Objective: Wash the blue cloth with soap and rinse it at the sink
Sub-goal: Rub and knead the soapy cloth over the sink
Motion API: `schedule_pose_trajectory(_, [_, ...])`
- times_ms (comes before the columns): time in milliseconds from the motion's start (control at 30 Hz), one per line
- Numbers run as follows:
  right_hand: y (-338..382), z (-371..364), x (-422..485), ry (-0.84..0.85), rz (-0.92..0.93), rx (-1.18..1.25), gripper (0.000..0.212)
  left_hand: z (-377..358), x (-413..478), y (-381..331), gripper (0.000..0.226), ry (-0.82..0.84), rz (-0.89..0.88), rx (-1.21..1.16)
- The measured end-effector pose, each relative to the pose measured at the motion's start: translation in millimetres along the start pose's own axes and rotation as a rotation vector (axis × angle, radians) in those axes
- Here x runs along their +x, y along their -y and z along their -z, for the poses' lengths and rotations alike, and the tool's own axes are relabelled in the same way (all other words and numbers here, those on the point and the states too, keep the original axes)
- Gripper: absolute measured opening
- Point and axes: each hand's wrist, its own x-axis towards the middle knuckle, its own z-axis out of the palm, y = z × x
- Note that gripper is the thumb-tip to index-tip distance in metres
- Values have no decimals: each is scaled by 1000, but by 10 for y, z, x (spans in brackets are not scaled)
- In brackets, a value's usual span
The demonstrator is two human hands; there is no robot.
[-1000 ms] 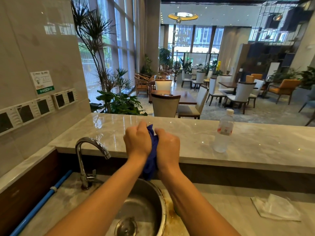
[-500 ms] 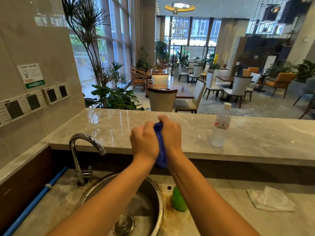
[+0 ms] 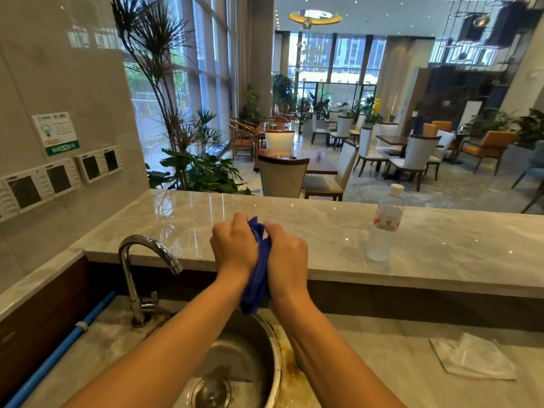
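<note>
Here, left hand [image 3: 234, 248] and right hand [image 3: 287, 260] grip blue cloth [image 3: 257, 275].

I am viewing a daylit lounge: tall windows [image 3: 188, 83], white dining chairs [image 3: 418, 154], potted plants [image 3: 203, 175], ring ceiling light [image 3: 315, 17].

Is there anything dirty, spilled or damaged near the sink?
Yes. Yellow-brown staining spreads on the marble counter right beside the round steel sink, and similar grime rings the chrome tap base. Nothing looks broken.

Two hands [image 3: 259, 254], one blue cloth [image 3: 257, 278], one tap [image 3: 141, 260], one bottle [image 3: 384, 225].
</note>
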Motion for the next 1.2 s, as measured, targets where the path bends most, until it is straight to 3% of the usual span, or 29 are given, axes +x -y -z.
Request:
schedule_pose_trajectory(133, [63,156,281,-78,-16,-86,44,-49,-434,-44,53,167,-315,21])
schedule_pose_trajectory(200, [31,162,270,-87,-23,-102,45,-69,-367,6,55,175,-274,24])
schedule_pose_trajectory(333, [-54,60,46,-39,95,-121,45,-59,-11,46,53,36,-86,64])
schedule_pose_trajectory(400, [-60,124,170,-78,114,-222,43,-89,-180,29,52,67,-170,72])
schedule_pose_trajectory(500, [-12,251,331,-123,60,-188,44,-103,-449,11,46,186,-334,72])
schedule_pose_trajectory(667, [118,113,-52,-32,178,-147,47,-113,-38,-77,43,57,42,-6])
schedule_pose_trajectory(800, [270,298,284,-139,85,-140,45,-177,-437,-167,49,179,-192,-1])
schedule_pose_trajectory(867, [277,257,229,-110,105,-224,42,-185,-326,-193,49,149,-163,28])
schedule_pose_trajectory(1000, [220,105,7,-77,152,-168,37,-166,29,-168,39,-2,73,3])
schedule_pose_trajectory(1133, [275,235,336,-125,-53,-239,32,-178,-404,-195,48,120,-162,2])
schedule_pose_trajectory(1200, [283,217,253,-108,-28,-241,33,-149,-379,-202,51,133,-161,7])
